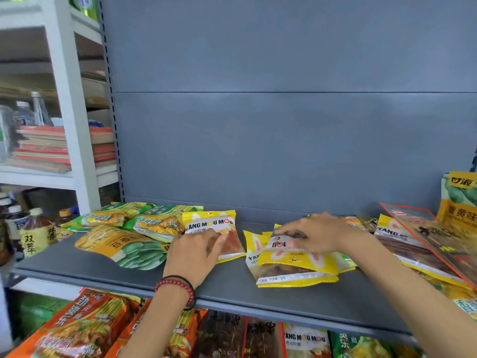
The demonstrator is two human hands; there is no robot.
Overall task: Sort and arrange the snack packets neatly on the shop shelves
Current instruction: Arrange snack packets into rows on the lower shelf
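Two hands work on yellow snack packets on a grey shelf (pixel 232 288).

The left hand (pixel 196 251), with a red bead bracelet (pixel 175 282) on the wrist, rests on a single yellow packet (pixel 206 222) near the middle of the shelf, its fingers a little bent and lying flat on the packet, not closed around it. The right hand (pixel 313 235) is over a pile of yellow packets (pixel 294 270), just right of the middle and close to the front edge, and its fingers and thumb pinch the top packet (pixel 281 244) of this pile. Green and yellow packets (pixel 144 220) lie in a loose heap at the left end, reaching to the back. Long packets with red borders (pixel 426 236) lie overlapping at the right end. Orange packets (pixel 77 326) stand below the front edge, on the left.
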